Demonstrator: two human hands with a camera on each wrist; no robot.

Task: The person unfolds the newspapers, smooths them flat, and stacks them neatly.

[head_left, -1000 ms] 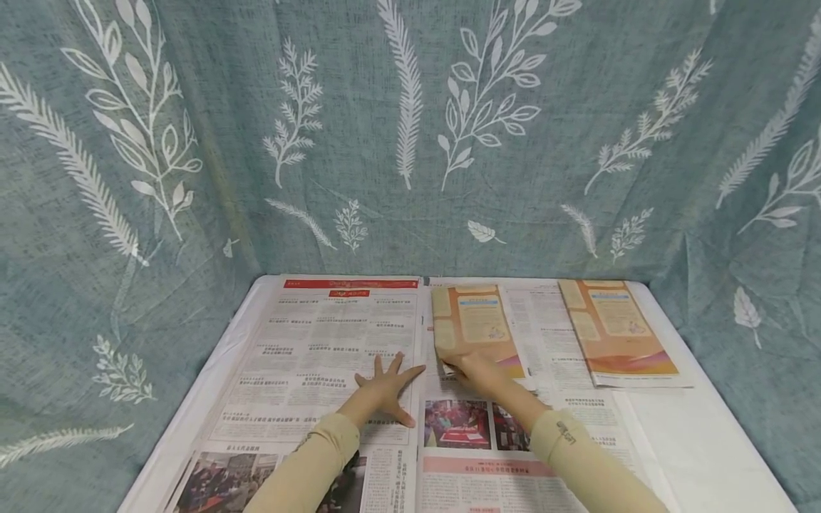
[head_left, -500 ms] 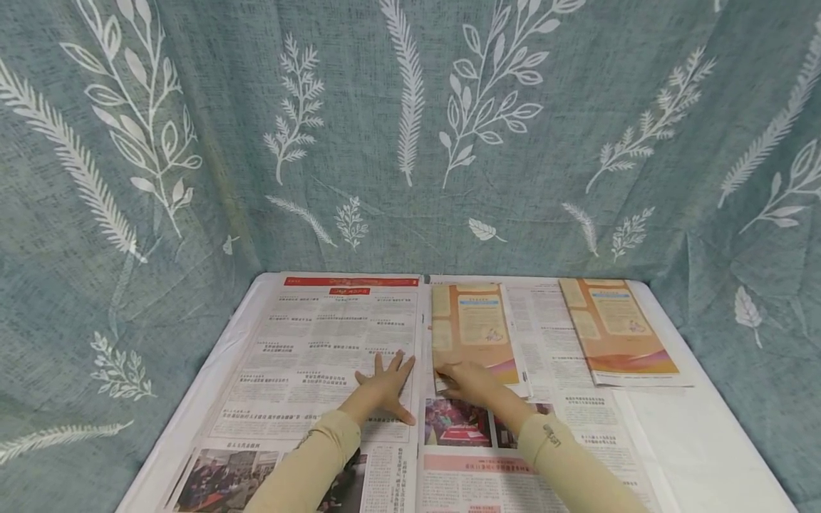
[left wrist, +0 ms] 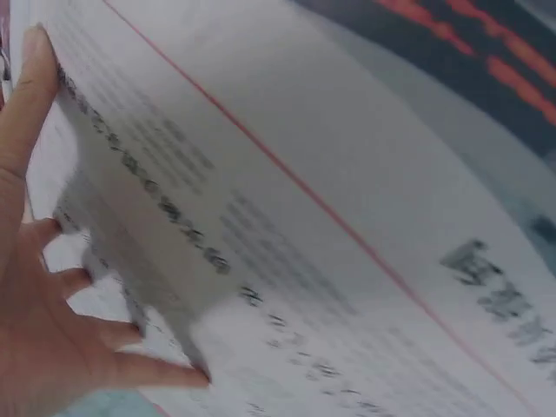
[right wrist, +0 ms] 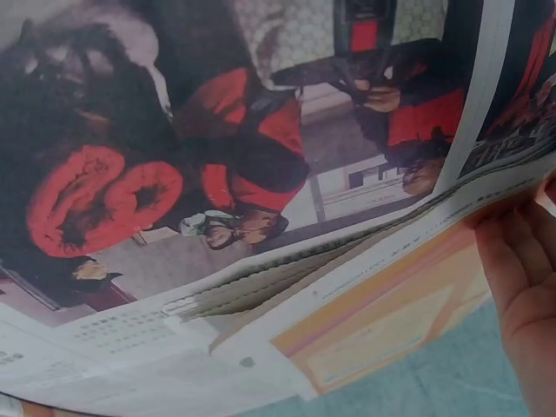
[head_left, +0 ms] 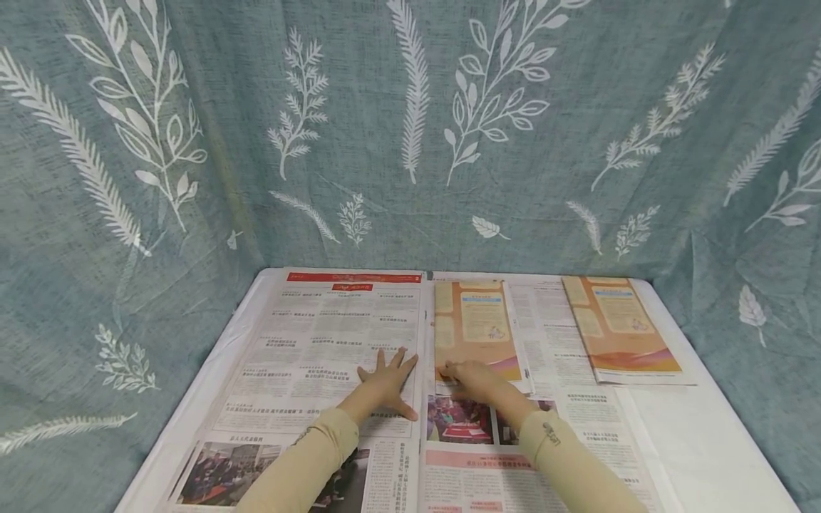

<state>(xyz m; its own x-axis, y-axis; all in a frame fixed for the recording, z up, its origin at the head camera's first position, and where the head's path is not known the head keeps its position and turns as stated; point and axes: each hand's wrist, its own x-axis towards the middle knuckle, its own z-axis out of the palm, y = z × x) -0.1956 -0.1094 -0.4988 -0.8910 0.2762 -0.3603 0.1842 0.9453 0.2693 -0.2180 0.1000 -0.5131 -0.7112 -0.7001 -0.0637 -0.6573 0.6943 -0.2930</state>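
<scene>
My right hand (head_left: 477,377) rests on the lower left part of an orange-printed folded newspaper (head_left: 474,320), its fingers pointing left. In the right wrist view the same folded newspaper (right wrist: 400,330) shows its layered, jagged lower edge, with the fingers (right wrist: 512,243) against the orange side. My left hand (head_left: 383,385) lies spread on the large newspaper sheet (head_left: 340,335) to the left. Spread fingers and thumb of the left hand (left wrist: 61,339) touch the printed sheet (left wrist: 217,200) in the left wrist view.
A second orange-printed folded newspaper (head_left: 622,328) lies at the right of the white table (head_left: 712,442). Open newspaper sheets with photos (head_left: 458,420) cover much of the tabletop. A blue-green curtain (head_left: 385,142) with white leaf patterns stands behind and at both sides.
The lower left corner of the folded newspaper, raised a second ago, now lies flat. My right hand has shifted slightly down and lies over it. The left hand stays in place.
</scene>
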